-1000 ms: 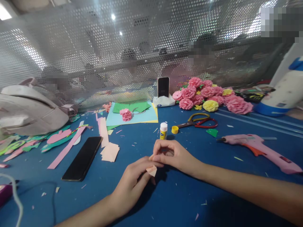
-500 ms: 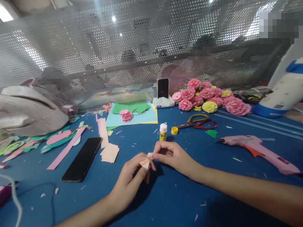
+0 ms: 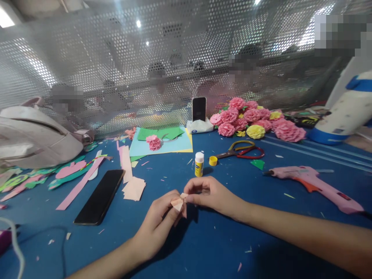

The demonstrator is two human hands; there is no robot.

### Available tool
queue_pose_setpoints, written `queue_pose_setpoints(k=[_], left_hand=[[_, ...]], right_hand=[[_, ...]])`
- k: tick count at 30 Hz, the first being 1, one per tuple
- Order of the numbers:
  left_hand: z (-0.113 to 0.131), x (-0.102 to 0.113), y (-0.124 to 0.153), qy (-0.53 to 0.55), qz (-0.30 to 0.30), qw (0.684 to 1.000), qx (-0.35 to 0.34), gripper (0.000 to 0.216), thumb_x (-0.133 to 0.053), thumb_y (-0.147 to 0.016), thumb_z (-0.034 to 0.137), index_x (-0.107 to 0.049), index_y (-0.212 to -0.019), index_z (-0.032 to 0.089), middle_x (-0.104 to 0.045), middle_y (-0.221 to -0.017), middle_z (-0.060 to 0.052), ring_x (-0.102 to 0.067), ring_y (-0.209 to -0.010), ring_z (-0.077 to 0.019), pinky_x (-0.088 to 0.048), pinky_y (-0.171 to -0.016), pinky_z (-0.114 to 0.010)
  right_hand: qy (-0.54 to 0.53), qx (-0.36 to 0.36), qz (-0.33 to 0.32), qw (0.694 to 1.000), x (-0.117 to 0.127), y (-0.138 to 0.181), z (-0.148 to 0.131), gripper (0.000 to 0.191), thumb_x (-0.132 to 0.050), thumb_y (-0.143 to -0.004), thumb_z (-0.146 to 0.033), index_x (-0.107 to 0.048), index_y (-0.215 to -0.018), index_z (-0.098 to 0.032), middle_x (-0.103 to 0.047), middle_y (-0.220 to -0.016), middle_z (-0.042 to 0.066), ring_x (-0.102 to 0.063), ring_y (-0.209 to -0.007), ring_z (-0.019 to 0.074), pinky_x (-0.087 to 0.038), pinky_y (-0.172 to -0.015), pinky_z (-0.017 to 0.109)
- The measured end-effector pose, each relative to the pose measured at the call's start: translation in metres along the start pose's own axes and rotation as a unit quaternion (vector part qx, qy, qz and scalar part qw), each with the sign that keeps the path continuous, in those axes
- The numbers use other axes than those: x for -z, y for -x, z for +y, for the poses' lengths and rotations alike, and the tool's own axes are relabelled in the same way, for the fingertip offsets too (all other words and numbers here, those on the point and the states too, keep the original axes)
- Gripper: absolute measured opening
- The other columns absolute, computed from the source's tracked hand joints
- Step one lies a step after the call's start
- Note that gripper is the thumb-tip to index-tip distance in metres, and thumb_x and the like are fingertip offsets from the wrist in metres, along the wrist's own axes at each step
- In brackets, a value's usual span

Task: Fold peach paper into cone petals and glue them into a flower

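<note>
Between thumb and fingers, my left hand (image 3: 159, 221) pinches a small folded piece of peach paper (image 3: 177, 204). The fingertips of my right hand (image 3: 209, 195) close on the upper right corner of that same paper. Just beyond my hands stands an upright glue stick (image 3: 199, 164) without its cap. Its yellow cap (image 3: 213, 161) lies to the right of it. On the left sits a stack of cut peach paper pieces (image 3: 134, 188), beside a longer peach strip (image 3: 126, 162). The paper's underside is hidden by my fingers.
A black phone (image 3: 99, 197) lies at left, near a pink strip (image 3: 80, 184). Scissors (image 3: 236, 151) and a pink glue gun (image 3: 316, 184) lie right. Paper flowers (image 3: 255, 116), a propped phone (image 3: 199, 109) and blue sheet (image 3: 142, 147) are behind. A backpack (image 3: 37, 131) and bottle (image 3: 340, 112) flank them.
My right hand has shifted slightly down and left, its fingertips closer to the left hand at the folded paper. The view has moved a little; the other objects stay put.
</note>
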State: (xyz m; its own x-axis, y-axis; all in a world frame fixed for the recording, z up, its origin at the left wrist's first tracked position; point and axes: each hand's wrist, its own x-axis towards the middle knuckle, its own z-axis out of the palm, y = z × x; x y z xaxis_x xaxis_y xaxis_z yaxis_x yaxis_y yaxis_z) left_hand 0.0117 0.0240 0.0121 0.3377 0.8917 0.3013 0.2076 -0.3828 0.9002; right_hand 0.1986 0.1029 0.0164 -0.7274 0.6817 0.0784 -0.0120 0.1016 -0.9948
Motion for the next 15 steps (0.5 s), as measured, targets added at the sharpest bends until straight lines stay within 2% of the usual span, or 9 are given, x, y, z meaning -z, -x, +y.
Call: queue_pose_setpoints(k=[9, 15], left_hand=[[-0.0021, 0.0036, 0.0019, -0.042, -0.041, 0.997, -0.047, 0.027, -0.037, -0.102, 0.021, -0.053, -0.081, 0.017, -0.050, -0.081, -0.002, -0.048, -0.075, -0.0138, -0.037, -0.071, -0.024], [-0.0038, 0.0060, 0.0030, -0.057, -0.067, 0.993, -0.073, 0.024, -0.036, -0.102, 0.021, -0.052, -0.085, 0.017, -0.051, -0.085, -0.004, -0.050, -0.080, -0.0158, -0.039, -0.075, -0.026]], right_hand=[[-0.069, -0.063, -0.020, 0.995, 0.0013, -0.0002, 0.0010, 0.030, -0.081, -0.071, -0.038, -0.065, -0.078, -0.013, -0.063, -0.065, -0.002, -0.055, -0.056, 0.0067, -0.039, -0.050, 0.017], [-0.085, -0.078, -0.028, 0.993, 0.0039, -0.0002, 0.0036, 0.027, -0.084, -0.068, -0.033, -0.068, -0.075, -0.012, -0.063, -0.062, -0.002, -0.053, -0.055, 0.0056, -0.036, -0.048, 0.015]])
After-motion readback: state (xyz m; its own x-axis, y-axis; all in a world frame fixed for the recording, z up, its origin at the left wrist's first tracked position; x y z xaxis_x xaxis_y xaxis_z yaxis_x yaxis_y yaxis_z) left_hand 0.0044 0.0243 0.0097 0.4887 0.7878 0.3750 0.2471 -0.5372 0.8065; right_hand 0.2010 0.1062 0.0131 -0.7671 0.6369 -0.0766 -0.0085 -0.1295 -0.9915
